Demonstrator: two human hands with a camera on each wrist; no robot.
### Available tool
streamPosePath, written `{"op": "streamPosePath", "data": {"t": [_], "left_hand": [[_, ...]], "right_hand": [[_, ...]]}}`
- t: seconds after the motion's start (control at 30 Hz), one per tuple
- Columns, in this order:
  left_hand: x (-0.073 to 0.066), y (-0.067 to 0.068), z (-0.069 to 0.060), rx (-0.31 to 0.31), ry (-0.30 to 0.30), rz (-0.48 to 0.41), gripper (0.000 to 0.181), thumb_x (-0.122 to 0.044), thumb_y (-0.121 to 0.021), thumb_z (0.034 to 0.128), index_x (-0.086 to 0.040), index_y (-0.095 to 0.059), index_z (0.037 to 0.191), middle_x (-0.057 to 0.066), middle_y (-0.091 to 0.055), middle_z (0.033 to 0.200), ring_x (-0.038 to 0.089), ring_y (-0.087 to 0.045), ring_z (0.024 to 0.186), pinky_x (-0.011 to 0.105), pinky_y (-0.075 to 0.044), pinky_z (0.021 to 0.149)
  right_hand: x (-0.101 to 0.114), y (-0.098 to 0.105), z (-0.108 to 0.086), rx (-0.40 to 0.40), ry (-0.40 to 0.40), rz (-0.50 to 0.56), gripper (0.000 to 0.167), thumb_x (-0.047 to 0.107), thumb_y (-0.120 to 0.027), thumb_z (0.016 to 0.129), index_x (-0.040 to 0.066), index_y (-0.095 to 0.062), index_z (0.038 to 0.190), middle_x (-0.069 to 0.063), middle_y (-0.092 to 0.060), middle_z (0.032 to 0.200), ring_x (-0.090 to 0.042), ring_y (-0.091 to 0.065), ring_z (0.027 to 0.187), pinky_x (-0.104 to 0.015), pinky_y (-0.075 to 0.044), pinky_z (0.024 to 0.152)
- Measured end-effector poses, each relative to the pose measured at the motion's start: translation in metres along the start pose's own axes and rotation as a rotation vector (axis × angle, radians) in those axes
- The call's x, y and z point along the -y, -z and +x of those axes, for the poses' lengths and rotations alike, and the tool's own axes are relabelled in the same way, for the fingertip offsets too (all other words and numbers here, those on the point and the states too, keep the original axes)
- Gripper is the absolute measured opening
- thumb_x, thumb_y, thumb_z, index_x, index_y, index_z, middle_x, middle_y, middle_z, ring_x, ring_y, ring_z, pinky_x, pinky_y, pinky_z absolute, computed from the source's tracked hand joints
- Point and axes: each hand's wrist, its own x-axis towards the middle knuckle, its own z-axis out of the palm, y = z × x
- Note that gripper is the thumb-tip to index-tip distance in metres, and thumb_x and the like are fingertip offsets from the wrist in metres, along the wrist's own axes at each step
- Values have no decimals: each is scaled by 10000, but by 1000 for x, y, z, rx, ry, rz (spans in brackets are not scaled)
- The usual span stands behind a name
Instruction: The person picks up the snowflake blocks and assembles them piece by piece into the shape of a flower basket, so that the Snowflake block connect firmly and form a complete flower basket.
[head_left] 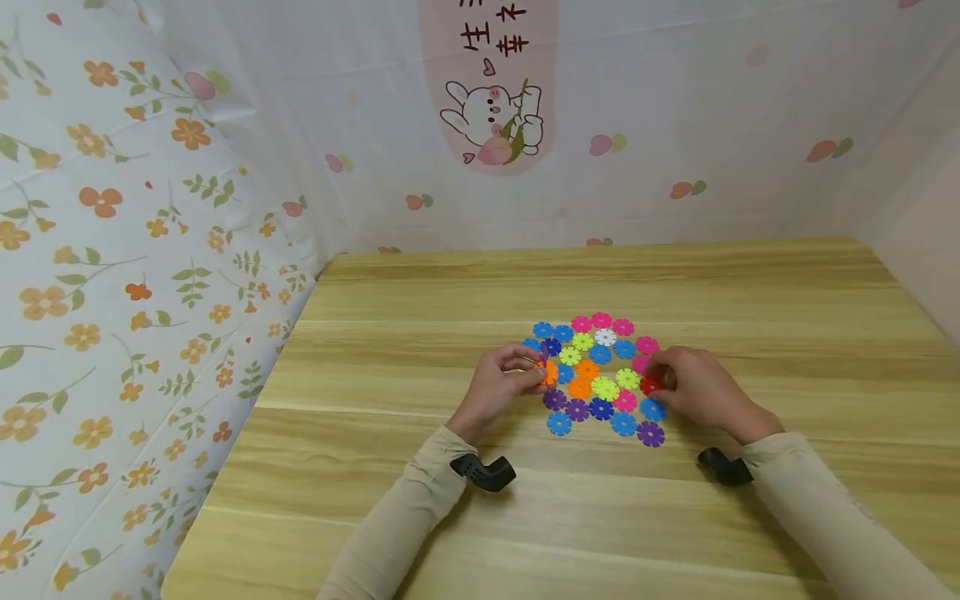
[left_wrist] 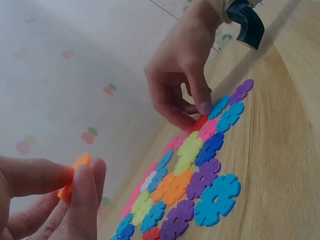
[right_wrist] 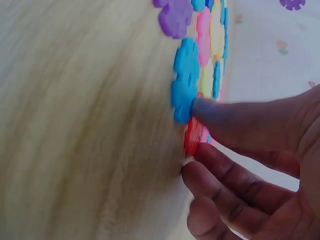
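Observation:
Notched, flower-shaped plastic discs in several colours lie in a joined-looking group on the table. My left hand (head_left: pixel 497 385) pinches an orange disc (left_wrist: pixel 82 161) between thumb and fingertips, raised above the group's left side. At the group's right edge, my right hand (head_left: pixel 697 385) pinches a red disc (right_wrist: pixel 193 137), its thumb also beside a blue disc (right_wrist: pixel 185 80). The red disc lies low against the table and is partly covered by the fingers. A purple disc (right_wrist: pixel 292 4) shows at the top of the right wrist view; what supports it is hidden.
The wooden table (head_left: pixel 360 417) extends around the discs. Patterned cloth (head_left: pixel 637 108) hangs behind it, and floral cloth (head_left: pixel 150 333) hangs on the left. A black wrist mount (head_left: pixel 486 473) sits at the left wrist, another black mount (head_left: pixel 724 467) at the right.

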Motion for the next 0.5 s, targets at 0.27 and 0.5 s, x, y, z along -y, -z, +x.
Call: {"op": "streamPosePath", "data": {"t": [0.27, 0.5], "left_hand": [[1, -1, 1, -3, -4, 27, 274, 72, -641, 907, 75, -623, 1181, 148, -689, 945, 341, -731, 859, 458, -563, 855], [2, 0, -1, 20, -80, 110, 437, 76, -623, 918, -37, -579, 1338, 167, -662, 957, 463, -699, 893, 465, -578, 812]], "right_hand": [[1, 3, 4, 58, -17, 79, 266, -32, -803, 753, -1, -695, 994, -50, -645, 842, -193, -545, 748, -328, -501, 677], [1, 6, 3, 78, -21, 111, 277, -84, -778, 744, 8, -705, 995, -36, -624, 834, -200, -515, 756, -303, -477, 671]]}}
